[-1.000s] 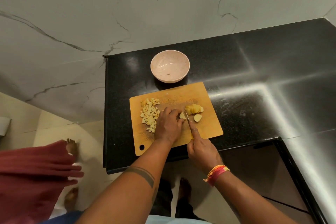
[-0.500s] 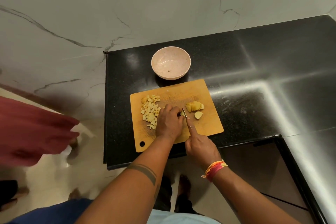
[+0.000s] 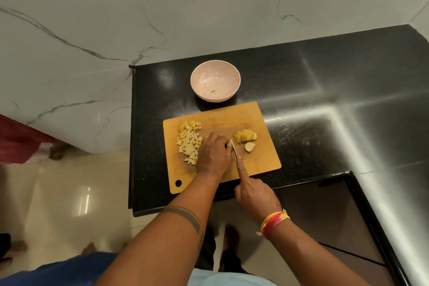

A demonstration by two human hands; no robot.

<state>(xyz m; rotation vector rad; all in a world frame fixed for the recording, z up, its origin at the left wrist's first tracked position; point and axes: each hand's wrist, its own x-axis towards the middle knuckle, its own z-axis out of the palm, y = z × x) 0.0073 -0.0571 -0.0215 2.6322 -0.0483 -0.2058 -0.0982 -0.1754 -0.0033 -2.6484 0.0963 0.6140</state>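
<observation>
A potato piece (image 3: 229, 144) is being cut near the middle of the board (image 3: 262, 162). It is pinned under the curled fingers of the left hand (image 3: 214, 154), so that only its tip is seen. The knife (image 3: 234, 148) is grasped by the right hand (image 3: 255, 195), with the forefinger laid straight along the blade's back, and the blade is set against the piece just beside the left fingertips. The step is judged to be dicing, partly done: cubes (image 3: 189, 144) are heaped at the left, and slices (image 3: 245, 136) lie uncut at the right. As little of the piece is left, the fingertips should be tucked back before the next cut is pressed down. A bowl (image 3: 209, 76) stands on the counter (image 3: 301, 100) just beyond the board, unobstructed. The cubes, touching the left hand, could be scattered by it
</observation>
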